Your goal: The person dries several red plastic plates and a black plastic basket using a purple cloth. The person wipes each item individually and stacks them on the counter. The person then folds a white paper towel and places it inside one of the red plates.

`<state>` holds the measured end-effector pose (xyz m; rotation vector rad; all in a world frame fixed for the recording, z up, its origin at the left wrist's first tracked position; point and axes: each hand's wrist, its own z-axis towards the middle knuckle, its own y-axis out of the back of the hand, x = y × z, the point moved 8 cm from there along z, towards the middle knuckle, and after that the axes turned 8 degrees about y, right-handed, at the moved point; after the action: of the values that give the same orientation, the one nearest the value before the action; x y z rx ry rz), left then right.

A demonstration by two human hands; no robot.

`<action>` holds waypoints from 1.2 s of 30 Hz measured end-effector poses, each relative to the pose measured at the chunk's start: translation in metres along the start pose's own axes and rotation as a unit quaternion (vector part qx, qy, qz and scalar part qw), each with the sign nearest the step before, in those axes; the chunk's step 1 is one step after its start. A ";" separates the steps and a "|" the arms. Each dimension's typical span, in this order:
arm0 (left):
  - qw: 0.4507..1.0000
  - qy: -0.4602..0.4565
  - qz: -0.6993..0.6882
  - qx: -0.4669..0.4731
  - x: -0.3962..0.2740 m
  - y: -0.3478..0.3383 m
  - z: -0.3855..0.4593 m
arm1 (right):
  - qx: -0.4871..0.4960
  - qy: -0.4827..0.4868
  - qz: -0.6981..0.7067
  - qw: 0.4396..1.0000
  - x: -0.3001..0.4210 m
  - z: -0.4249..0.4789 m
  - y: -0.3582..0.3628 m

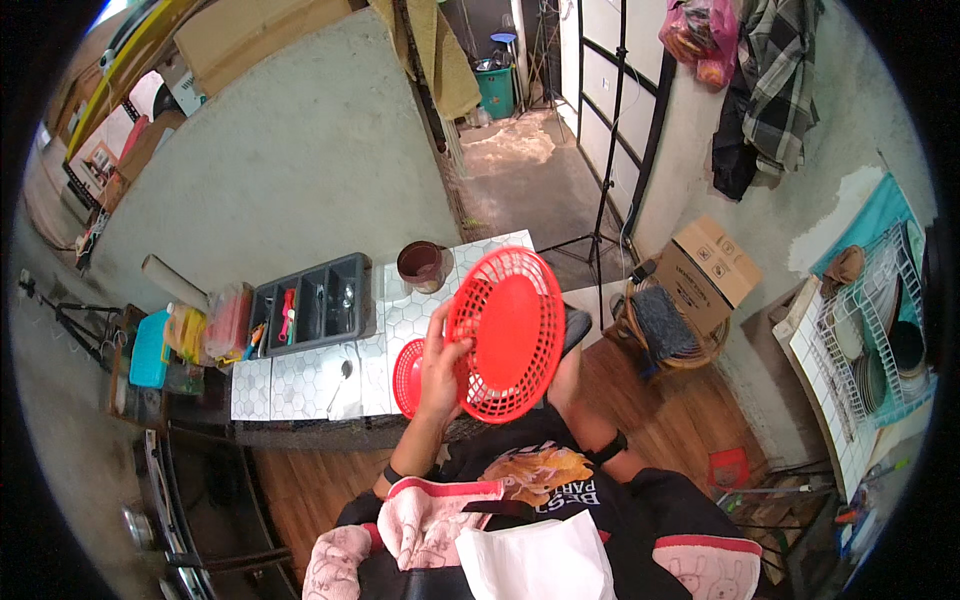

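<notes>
My left hand (441, 367) grips the left rim of a red plastic food basket (511, 330), with the thumb on its inner side. The oval basket is raised and tilted, its open lattice wall around a solid base. Behind its right edge is my right hand (564, 375), mostly hidden, with a dark grey cloth (577, 327) at its fingers. A second red basket (407, 379) rests at the front edge of the hexagon-patterned counter (315, 382), partly covered by my left hand. Left of it, a metal spoon (343, 373) lies on the counter.
A grey cutlery tray (309, 306) holds several utensils. Beside it stand a brown pot (421, 266) and plastic containers (227, 319). A tripod (598, 240), a cardboard box (706, 271) on a wicker stool (630, 337) and a white dish rack (847, 322) are to the right.
</notes>
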<state>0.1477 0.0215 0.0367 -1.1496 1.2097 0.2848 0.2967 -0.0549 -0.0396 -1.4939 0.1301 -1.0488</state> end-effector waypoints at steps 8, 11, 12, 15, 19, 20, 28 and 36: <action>0.986 -0.103 0.132 -0.022 -0.014 -0.009 0.014 | 0.070 0.014 -0.134 0.988 0.000 0.013 0.019; 0.997 -0.013 0.039 0.072 -0.006 -0.038 0.003 | 0.151 0.091 -0.311 0.934 0.008 0.015 -0.020; 0.996 0.034 0.009 0.088 0.003 -0.033 0.002 | 0.171 0.102 -0.332 0.922 0.012 0.013 -0.030; 0.974 0.197 -0.065 0.092 0.031 -0.001 0.011 | 0.251 0.130 -0.449 0.847 0.011 0.013 -0.044; 0.987 0.086 0.006 0.137 0.018 -0.007 0.014 | 0.284 0.262 -0.666 0.638 0.026 0.006 -0.082; 0.986 0.058 0.053 0.145 0.016 -0.008 0.017 | 0.305 0.264 -0.655 0.639 0.019 0.006 -0.082; 0.987 0.039 0.093 0.127 0.025 -0.005 0.031 | 0.423 0.249 -0.554 0.673 -0.014 -0.007 -0.102; 0.973 -0.174 0.133 0.074 -0.042 -0.025 0.026 | 0.459 0.120 -0.429 0.768 0.002 -0.012 -0.132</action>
<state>0.1642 0.0469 0.0828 -0.7681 1.0508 0.5641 0.2261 -0.0319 0.0702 -0.4388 -0.8709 -1.6811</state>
